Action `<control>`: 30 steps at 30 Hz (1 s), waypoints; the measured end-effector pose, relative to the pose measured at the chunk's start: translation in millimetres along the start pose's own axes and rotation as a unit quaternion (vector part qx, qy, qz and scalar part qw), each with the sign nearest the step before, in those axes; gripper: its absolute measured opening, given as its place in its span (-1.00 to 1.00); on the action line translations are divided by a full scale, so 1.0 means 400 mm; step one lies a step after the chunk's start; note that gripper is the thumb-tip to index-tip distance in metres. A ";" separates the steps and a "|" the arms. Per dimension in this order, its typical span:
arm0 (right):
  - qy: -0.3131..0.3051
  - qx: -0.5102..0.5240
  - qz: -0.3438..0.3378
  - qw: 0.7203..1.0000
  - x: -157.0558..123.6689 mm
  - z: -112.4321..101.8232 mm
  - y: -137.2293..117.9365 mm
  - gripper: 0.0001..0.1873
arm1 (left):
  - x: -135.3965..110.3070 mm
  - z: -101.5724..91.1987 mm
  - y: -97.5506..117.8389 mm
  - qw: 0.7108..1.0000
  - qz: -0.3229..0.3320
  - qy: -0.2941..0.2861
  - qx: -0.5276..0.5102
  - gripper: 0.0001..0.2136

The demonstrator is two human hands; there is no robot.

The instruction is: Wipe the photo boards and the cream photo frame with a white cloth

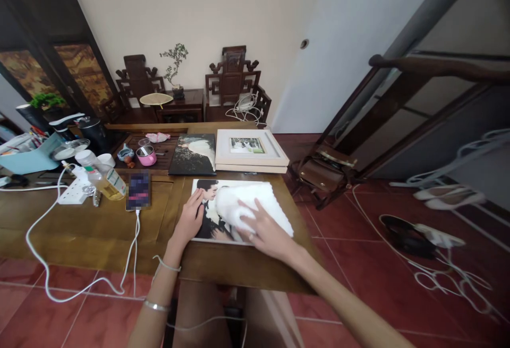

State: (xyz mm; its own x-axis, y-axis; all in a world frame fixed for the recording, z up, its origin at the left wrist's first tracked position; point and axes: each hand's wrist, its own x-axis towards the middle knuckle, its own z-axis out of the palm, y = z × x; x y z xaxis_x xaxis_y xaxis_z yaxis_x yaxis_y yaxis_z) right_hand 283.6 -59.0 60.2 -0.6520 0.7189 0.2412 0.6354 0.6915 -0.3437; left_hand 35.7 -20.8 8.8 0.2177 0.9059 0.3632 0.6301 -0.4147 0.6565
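A photo panel (207,215) with a picture of people lies flat on the wooden table in front of me. My left hand (193,215) rests on its left edge, fingers stretched out over the print. A white cloth (243,199) with a ragged right edge covers much of the panel's right side. Pressed onto that cloth is my right hand (263,227), its fingers bent and partly spread over a bunched part. Behind the panel are a dark picture panel (193,159) and a stack of pale frames (277,152), the top one holding a small photo.
On the table (107,236)'s left stand a phone (138,191) on a charging cable, a bottle of yellowish liquid (109,184), a power strip (75,191) and a pink cup (146,155). A dark wooden chair (422,66) with a brown bag (324,172) is at right.
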 end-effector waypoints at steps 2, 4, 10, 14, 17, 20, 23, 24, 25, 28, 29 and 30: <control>-0.003 0.014 -0.012 1.000 -0.066 0.002 -0.056 -0.78 | -0.001 0.001 0.001 1.000 0.000 0.001 -0.002 -0.60; -0.003 0.024 -0.032 0.999 -0.116 0.003 -0.100 -0.80 | -0.001 0.002 0.001 1.000 0.004 0.002 -0.005 -0.59; -0.017 0.029 -0.040 0.999 -0.087 -0.003 -0.084 -0.80 | 0.000 0.002 -0.003 1.000 0.012 0.007 -0.006 -0.59; -0.015 -0.010 0.004 1.000 0.051 -0.008 0.008 -0.72 | 0.001 0.000 -0.005 1.000 0.009 0.005 -0.009 -0.60; -0.002 -0.031 0.019 0.999 0.155 -0.005 0.063 -0.68 | 0.001 -0.003 -0.001 1.000 0.001 0.000 -0.012 -0.60; 0.010 -0.035 0.044 0.998 0.206 0.002 0.079 -0.67 | 0.000 -0.005 0.002 1.000 -0.002 -0.004 -0.012 -0.60; -0.001 -0.026 0.038 0.999 0.179 0.008 0.049 -0.68 | 0.000 -0.003 0.001 1.000 0.001 0.004 -0.016 -0.60; -0.004 -0.019 0.032 0.999 0.154 0.010 0.030 -0.68 | 0.000 -0.002 0.000 1.000 0.003 0.006 -0.018 -0.60; -0.010 -0.011 0.023 1.000 0.123 0.011 0.008 -0.68 | 0.000 0.000 -0.001 1.000 0.005 0.008 -0.018 -0.59; -0.019 0.017 -0.004 1.000 0.017 0.011 -0.071 -0.71 | -0.001 0.003 -0.003 1.000 0.007 0.013 -0.018 -0.59; -0.019 0.026 -0.013 0.999 -0.017 0.010 -0.095 -0.73 | -0.001 0.003 -0.002 1.000 0.007 0.014 -0.017 -0.59; -0.018 0.036 -0.021 0.999 -0.047 0.008 -0.116 -0.75 | -0.001 0.003 -0.002 1.000 0.007 0.014 -0.015 -0.59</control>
State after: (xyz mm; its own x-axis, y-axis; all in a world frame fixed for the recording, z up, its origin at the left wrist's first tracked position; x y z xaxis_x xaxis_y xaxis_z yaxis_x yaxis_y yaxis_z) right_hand 265.2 -104.6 68.8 -0.6933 0.6851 0.2237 0.5767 0.7135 -0.3979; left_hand 36.1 -20.9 7.4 0.2042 0.8978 0.3903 0.6042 -0.4293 0.6714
